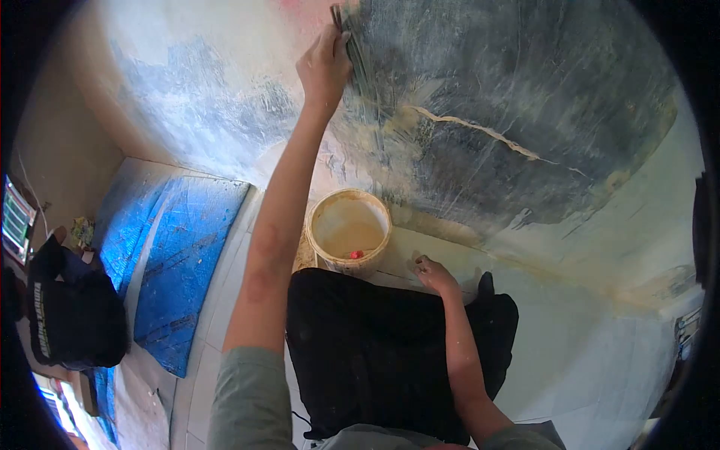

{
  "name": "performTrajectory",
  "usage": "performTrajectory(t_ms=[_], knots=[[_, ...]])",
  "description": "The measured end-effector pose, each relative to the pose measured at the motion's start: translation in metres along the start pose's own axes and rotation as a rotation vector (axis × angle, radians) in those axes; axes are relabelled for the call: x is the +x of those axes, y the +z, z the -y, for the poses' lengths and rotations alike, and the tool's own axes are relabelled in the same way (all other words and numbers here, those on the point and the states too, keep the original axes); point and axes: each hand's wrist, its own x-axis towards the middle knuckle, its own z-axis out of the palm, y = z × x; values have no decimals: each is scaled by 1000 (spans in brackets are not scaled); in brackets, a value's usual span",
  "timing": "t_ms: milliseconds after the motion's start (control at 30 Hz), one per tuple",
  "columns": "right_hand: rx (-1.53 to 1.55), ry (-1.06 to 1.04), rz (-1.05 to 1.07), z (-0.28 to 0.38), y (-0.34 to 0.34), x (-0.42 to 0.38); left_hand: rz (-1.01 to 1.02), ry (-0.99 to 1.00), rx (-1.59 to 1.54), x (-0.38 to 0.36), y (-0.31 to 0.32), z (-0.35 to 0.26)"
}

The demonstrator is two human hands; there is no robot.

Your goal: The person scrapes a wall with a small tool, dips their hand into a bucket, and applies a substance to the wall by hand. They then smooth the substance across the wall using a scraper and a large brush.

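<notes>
As the left hand [324,71] grips a blurred tool [336,15] at the stained wall [525,82], the step seems to be working that surface; the right hand [435,274], fingers loosely curled, is near the bucket [337,217], whether empty I cannot tell. Another stroke would call for even pressure.

Two hands are showing: one left hand [324,66] holding one flat tool [357,57], and one right hand [435,275]. One bucket [330,217] is standing by the floor's [562,352] far edge, one red piece [356,255] showing inside. One long crack [487,130] is crossing the wall [540,67]. Blue sheeting [191,262] is lying near the floor's far left corner, its piece count unclear.
</notes>
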Motion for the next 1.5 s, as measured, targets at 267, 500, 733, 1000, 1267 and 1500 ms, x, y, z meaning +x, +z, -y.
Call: performTrajectory(t_ms=[267,500,733,1000,1267,1500], knots=[[-30,-14,10,1,-5,-2,363,-16,176,-104,-37,21],[-17,-15,11,9,-11,-14,43,113,144,47,-8,8],[-9,-17,-50,-1,0,-4,58,64,36,-42,-8,10],[-45,-27,-3,11,-8,-11,127,87,117,-7,-15,3],[-24,5,-31,10,-6,-12,57,-37,102,-16,4,5],[-8,16,-72,4,-3,-10,143,-8,50,-61,-18,0]])
